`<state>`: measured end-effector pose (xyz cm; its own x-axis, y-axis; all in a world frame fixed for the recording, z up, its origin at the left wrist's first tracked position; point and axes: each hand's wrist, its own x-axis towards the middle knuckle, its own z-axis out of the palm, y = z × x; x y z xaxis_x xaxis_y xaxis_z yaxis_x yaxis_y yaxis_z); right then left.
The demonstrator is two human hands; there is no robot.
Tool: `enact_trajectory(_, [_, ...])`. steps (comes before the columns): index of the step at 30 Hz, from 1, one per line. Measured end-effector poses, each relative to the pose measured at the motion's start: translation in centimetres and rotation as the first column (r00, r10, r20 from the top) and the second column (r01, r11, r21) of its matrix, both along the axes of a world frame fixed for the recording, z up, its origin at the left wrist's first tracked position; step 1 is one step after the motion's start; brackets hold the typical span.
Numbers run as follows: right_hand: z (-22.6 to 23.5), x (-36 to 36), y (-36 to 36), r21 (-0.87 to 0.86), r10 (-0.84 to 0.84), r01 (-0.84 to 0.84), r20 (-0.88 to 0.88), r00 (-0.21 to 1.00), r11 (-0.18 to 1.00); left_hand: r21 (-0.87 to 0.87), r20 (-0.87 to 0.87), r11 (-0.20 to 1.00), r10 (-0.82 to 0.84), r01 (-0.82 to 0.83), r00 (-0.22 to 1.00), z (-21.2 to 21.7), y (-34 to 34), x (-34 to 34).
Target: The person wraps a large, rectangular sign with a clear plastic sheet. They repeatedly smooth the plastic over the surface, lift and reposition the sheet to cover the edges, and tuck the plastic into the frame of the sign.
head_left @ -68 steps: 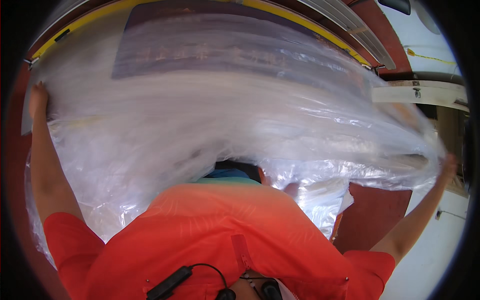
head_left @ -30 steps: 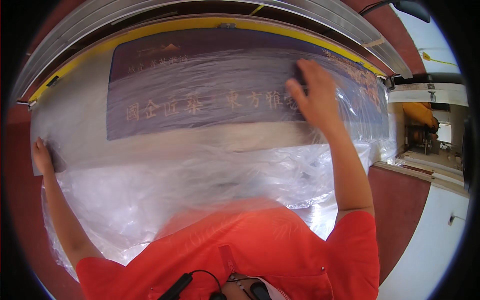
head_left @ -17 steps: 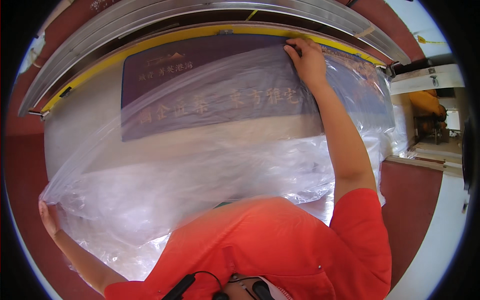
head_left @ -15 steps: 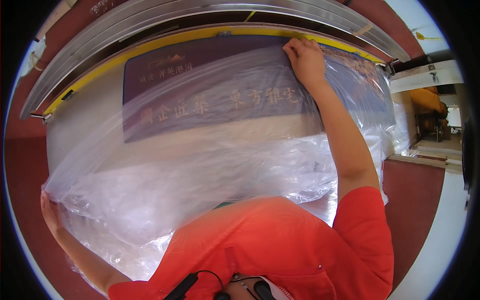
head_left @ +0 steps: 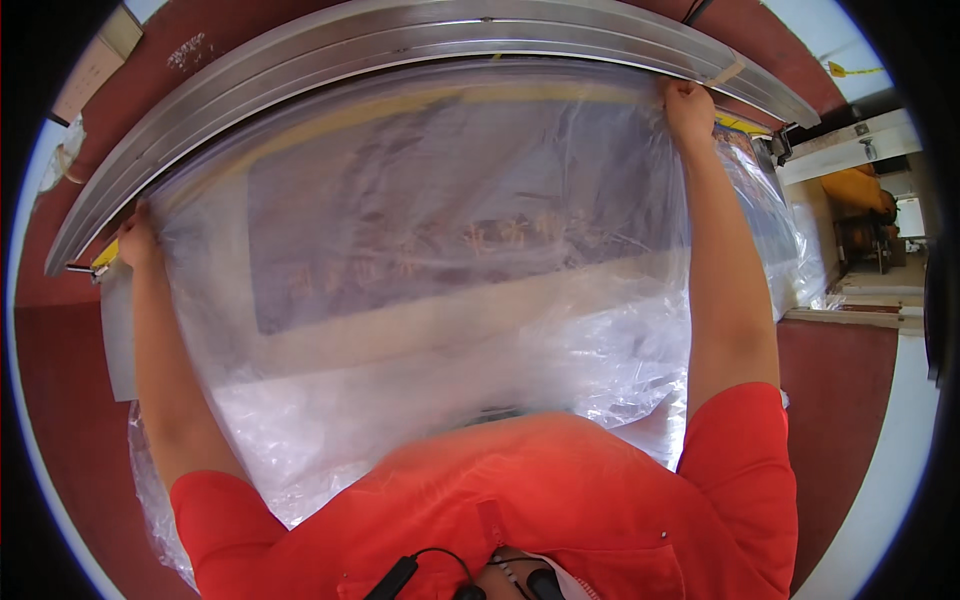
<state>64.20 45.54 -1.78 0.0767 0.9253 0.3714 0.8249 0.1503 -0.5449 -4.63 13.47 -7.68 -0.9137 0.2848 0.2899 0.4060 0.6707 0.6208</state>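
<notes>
The person holds a clear plastic sheet up by its top edge, arms raised and wide apart, so that it hangs flat in front of a dark panel with a pale band along its lower part. The left hand is closed on the sheet's upper left corner, fingers curled around the film. The right hand is closed in a fist on the upper right corner, just under the metal rail that arcs over the panel. Both hands grip the film rather than lie flat on it; the exact finger hold on the left cannot be made out.

The sheet spans almost the whole panel, its top edge close beneath the rail, its lower part bunched and crumpled against the person's red shirt. Holding it at the two top corners keeps the film stretched and lets its weight pull the wrinkles downward, which judging by the taut upper half serves to line the edge up with the rail. The panel shows through the film, blurred; its markings are too hazy to tell.

Left of the panel a small yellow piece sticks out near the left hand. Right of it, more film drapes past the panel's edge toward a doorway. Red wall surrounds the panel on both sides.
</notes>
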Motion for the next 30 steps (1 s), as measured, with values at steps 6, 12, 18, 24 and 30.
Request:
enact_trajectory(6, [-2.4,-1.1,-1.4,-0.017,-0.188,0.188,-0.136,0.973,0.982,0.157,0.126,0.987,-0.059,0.038,0.990,0.4,0.3,2.2])
enact_trajectory(12, [-3.1,-0.9,-1.4,0.072,-0.204,0.219,-0.172,0.964,0.973,0.181,0.268,0.983,-0.028,-0.022,0.963,-0.9,-0.9,-2.5])
enact_trajectory(18, [-3.4,0.0,-0.7,-0.035,-0.170,0.166,-0.188,0.967,0.985,0.143,0.311,0.990,-0.032,-0.014,0.950,0.3,-0.8,-0.6])
enact_trajectory(24, [-1.2,-0.1,-1.5,-0.185,0.061,-0.117,-0.285,0.957,0.976,0.557,0.561,0.829,-0.415,0.043,0.716,2.2,-1.1,0.2])
enact_trajectory(30, [1.6,-6.5,-8.1,-0.292,0.426,-0.505,-0.293,0.856,0.813,-0.096,-0.063,0.927,-0.369,0.363,0.927,3.4,-8.6,-8.5])
